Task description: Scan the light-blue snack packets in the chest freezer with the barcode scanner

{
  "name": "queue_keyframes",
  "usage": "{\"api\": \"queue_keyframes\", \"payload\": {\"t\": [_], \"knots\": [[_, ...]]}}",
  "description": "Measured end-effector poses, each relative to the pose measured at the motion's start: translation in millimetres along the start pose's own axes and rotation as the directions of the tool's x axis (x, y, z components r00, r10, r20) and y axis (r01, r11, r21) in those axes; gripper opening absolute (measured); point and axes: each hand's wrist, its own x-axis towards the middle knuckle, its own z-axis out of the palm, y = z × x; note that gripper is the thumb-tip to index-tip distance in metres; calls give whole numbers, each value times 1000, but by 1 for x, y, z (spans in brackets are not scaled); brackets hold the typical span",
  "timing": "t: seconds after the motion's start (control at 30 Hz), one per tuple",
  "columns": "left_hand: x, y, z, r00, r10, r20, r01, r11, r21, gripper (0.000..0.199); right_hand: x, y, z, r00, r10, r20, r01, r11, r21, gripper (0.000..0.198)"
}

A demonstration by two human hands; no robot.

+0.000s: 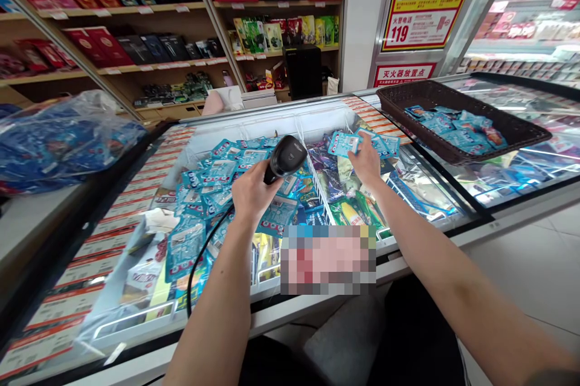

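Note:
My left hand (254, 191) is wrapped round the handle of a black barcode scanner (288, 156), its head pointing to the right over the freezer. A black cable (198, 262) runs from it down past my left forearm. In my right hand (366, 162) is a blue snack packet (342, 144), pinched at its right edge with the printed side up. More blue packets (383, 143) lie just behind that hand. Under the scanner spreads a heap of similar blue packets (217, 174). A white wire divider (319, 186) separates them from purple packets (330, 176).
A brown basket (394, 109) with blue packets rests on the freezer's right part. At left stands a clear plastic bag (67, 138) full of blue packets. The freezer's white front rim (290, 307) runs below my arms. Stocked shelves (149, 63) line the back wall.

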Motion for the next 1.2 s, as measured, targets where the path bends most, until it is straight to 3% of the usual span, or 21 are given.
{"api": "queue_keyframes", "payload": {"t": [0.13, 0.23, 0.3, 0.4, 0.47, 0.77, 0.9, 1.03, 1.2], "knots": [[0, -2, 1, 1000, -1, -22, 1, 1000, -3, 37, 0, 4, -10, 995, 62, -84, -80, 971, -227, 55], [0, -3, 2, 999, 8, -38, -8, 1000, -5, 37, -4, 1, -14, 990, 33, -140, -79, 938, -337, 56], [0, -4, 2, 999, 14, -41, -14, 1000, -9, 38, -7, -2, -13, 996, -58, -74, 26, 927, -375, 54], [0, -4, 2, 999, 9, -36, -9, 1000, -11, 40, -11, -4, -8, 976, -165, 139, 206, 908, -364, 43], [0, -5, 1, 999, -3, -32, 2, 1000, -11, 41, -12, -2, -5, 963, -175, 203, 238, 906, -350, 35], [1, -6, -7, 997, -72, -41, 72, 997, 9, 36, -9, 10, -2, 994, -101, 32, 105, 896, -431, 30], [1, -8, -8, 994, -99, -41, 99, 995, -5, 36, -13, 0, -3, 982, -187, 20, 180, 906, -384, 33], [2, -9, -8, 989, -135, -64, 136, 991, 10, 36, -19, -20, -3, 921, -355, 159, 375, 919, -119, 33], [2, -11, -8, 984, -154, -89, 157, 987, 27, 37, -34, -47, -3, 736, -583, 344, 529, 813, 243, 33]]}}
